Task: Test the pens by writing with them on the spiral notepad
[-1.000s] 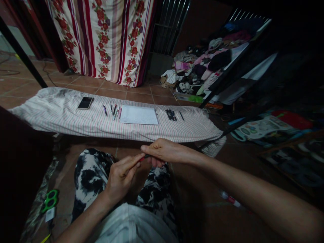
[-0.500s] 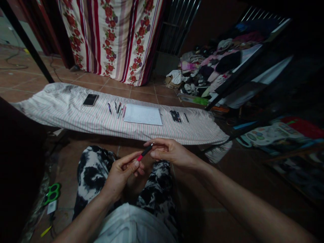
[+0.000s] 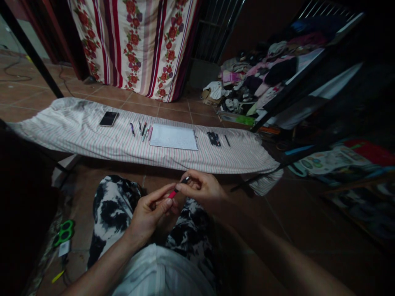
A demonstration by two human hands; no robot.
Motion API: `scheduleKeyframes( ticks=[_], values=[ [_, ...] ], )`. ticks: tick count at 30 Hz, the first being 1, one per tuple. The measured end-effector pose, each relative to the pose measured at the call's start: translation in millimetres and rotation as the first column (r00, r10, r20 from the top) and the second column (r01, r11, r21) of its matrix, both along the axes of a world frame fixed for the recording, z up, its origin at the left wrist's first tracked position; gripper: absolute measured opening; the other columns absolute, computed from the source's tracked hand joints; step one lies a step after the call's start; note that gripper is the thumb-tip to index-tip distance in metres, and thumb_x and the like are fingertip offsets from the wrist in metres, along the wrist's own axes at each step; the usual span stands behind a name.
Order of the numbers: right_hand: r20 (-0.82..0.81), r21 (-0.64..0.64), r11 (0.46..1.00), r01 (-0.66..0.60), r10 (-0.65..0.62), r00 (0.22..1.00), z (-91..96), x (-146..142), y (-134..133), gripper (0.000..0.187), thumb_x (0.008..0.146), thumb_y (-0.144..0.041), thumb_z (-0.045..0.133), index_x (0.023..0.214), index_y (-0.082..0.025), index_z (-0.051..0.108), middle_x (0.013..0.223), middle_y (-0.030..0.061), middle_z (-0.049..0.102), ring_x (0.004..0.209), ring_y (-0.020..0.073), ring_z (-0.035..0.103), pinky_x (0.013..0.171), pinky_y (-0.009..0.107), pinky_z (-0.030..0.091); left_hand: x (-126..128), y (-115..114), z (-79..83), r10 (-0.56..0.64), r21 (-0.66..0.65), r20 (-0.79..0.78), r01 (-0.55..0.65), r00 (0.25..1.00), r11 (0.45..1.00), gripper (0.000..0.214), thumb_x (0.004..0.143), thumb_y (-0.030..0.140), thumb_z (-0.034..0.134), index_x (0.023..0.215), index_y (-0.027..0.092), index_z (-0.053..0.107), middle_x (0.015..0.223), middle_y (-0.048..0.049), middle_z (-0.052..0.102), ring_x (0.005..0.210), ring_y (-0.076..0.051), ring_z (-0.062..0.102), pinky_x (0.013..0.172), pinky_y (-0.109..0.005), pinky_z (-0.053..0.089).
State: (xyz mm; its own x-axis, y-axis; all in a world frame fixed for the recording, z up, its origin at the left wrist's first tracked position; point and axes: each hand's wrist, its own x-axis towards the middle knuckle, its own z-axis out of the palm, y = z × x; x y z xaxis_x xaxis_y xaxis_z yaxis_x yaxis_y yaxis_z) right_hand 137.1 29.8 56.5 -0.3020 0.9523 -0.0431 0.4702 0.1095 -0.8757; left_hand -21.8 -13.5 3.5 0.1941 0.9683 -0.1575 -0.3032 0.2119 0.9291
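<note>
A red and black pen (image 3: 177, 188) is held above my lap between both hands. My left hand (image 3: 151, 213) pinches its red lower end. My right hand (image 3: 202, 188) pinches the black upper end with fingertips closed. Ahead, a striped cloth (image 3: 92, 135) lies on the tiled floor. On it rest a spiral notebook (image 3: 173, 137), a row of pens (image 3: 142, 129) to its left, a dark group of pens (image 3: 214, 139) to its right, and a phone (image 3: 108, 119).
Green scissors (image 3: 63, 232) lie on the floor at my left. A floral curtain (image 3: 138, 41) hangs behind the cloth. A heap of clothes (image 3: 253, 82) and a slanted rack stand at the right. Toys and boxes (image 3: 336, 160) crowd the far right.
My hands have drawn the pen a little apart so more of its red and black body shows. The view has shifted slightly; the things on the cloth lie as before.
</note>
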Motion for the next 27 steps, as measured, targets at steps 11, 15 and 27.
scheduleKeyframes(
  ticks=[11, 15, 27],
  values=[
    [0.112, 0.211, 0.97, 0.121, -0.147, 0.983, -12.8, -13, -5, 0.034, 0.072, -0.041, 0.057, 0.049, -0.018, 0.046, 0.042, -0.0072, 0.031, 0.043, 0.006, 0.029, 0.042, 0.02, 0.021, 5, -5, -0.8, 0.008, -0.019, 0.001, -0.008, 1.0, 1.0, 0.054, 0.071, 0.032, 0.066, 0.118, 0.008, 0.055, 0.063, -0.0022, 0.067, 0.059, -0.012, 0.059, 0.057, -0.02, 0.045],
    [0.096, 0.212, 0.966, 0.145, -0.168, 0.981, -16.1, -13, -6, 0.039, 0.073, -0.046, 0.056, 0.048, -0.018, 0.044, 0.043, -0.0071, 0.03, 0.043, 0.0058, 0.029, 0.043, 0.02, 0.021, 5, -5, -3.3, 0.007, -0.031, -0.011, -0.007, 1.0, 0.999, 0.057, 0.07, 0.033, 0.066, 0.119, 0.008, 0.053, 0.063, -0.0023, 0.067, 0.061, -0.013, 0.06, 0.06, -0.021, 0.046],
    [0.083, 0.181, 0.965, 0.189, -0.207, 0.975, -24.2, -14, -9, 0.052, 0.07, -0.049, 0.057, 0.043, -0.019, 0.025, 0.044, -0.0071, 0.019, 0.042, 0.0048, 0.02, 0.041, 0.023, 0.015, 9, -3, -10.6, 0.041, 0.135, -0.197, -0.014, 0.98, 0.991, 0.031, 0.076, 0.03, 0.058, 0.102, 0.013, 0.062, 0.079, -0.0052, 0.066, 0.075, -0.015, 0.06, 0.074, -0.025, 0.046]
  ],
)
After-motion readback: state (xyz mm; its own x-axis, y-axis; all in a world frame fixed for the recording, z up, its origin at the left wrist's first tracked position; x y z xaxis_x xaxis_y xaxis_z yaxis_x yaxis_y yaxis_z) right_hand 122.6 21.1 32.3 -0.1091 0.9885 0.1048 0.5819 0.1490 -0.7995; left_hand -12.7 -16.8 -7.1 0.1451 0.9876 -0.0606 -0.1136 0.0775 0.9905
